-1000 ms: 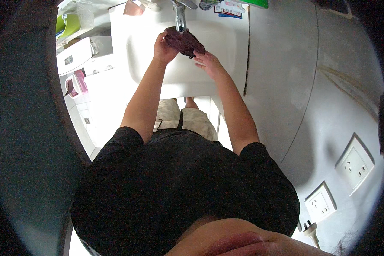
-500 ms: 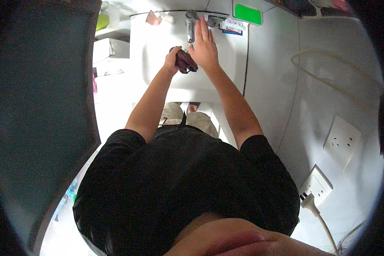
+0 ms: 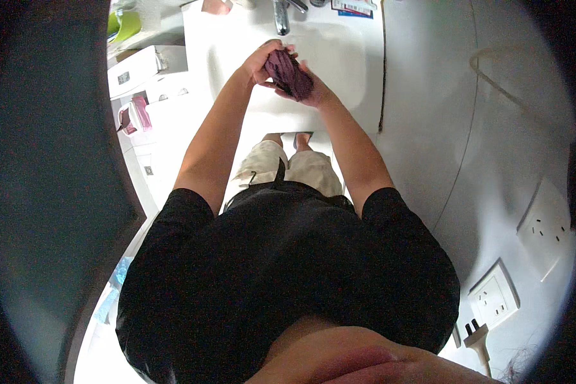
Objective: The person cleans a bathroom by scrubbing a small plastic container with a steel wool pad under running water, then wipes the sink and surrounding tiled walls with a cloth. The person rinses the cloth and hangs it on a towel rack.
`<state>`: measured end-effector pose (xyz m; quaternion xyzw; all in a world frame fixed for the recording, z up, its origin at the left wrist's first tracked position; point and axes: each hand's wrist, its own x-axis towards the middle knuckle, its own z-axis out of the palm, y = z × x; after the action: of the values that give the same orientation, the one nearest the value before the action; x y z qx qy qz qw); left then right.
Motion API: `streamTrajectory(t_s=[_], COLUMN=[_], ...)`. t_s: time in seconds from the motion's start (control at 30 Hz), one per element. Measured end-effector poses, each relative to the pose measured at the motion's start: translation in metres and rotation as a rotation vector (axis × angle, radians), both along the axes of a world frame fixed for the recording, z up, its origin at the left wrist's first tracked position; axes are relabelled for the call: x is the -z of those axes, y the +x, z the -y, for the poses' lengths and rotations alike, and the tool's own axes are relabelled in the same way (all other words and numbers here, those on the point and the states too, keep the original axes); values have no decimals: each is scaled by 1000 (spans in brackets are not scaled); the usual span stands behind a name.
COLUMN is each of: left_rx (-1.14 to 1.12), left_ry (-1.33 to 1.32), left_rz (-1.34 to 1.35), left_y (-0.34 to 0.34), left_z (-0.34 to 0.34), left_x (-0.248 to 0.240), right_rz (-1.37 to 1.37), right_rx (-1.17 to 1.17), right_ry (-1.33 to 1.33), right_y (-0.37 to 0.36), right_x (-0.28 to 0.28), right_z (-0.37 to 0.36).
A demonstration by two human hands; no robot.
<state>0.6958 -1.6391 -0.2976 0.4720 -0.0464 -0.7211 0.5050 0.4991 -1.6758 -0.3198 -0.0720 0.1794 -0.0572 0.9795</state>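
A bunched dark purple cloth (image 3: 289,75) is held between my two hands over the white washbasin (image 3: 355,77). My left hand (image 3: 257,65) grips its upper left side, fingers curled around the edge. At its lower right, my right hand (image 3: 316,92) cups the bundle, with some fingers hidden beneath it. Just beyond the hands is the chrome faucet (image 3: 281,19), its spout above the basin; a lever (image 3: 297,5) shows at the top edge.
Small packages (image 3: 353,8) lie on the basin's back right ledge. White boxes (image 3: 137,72) and a green container (image 3: 123,27) are at the left, beyond a dark panel (image 3: 51,192). On the right wall are sockets (image 3: 495,297), with a plug (image 3: 475,338) and cord below.
My right hand has left the faucet and come back toward me onto the cloth, which both hands now hold. The whole view has shifted, with the basin higher in the picture.
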Motion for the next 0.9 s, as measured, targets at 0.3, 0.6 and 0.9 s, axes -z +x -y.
streamTrajectory(t_s=[0.3,0.6,0.9], left_rx=[-75,214,702], left_ry=[352,513,-812], left_rz=[913,1430,1678], left_y=[-42,-62,-50], left_z=[11,15,-31], left_x=[35,7,-3], right_rz=[-822,-1083,-304], right_rx=[-197,-213,-647], right_ry=[-1503,-1757,-336], right_y=[34,26,-48], right_x=[16,26,17], right_z=[-22,-28,51])
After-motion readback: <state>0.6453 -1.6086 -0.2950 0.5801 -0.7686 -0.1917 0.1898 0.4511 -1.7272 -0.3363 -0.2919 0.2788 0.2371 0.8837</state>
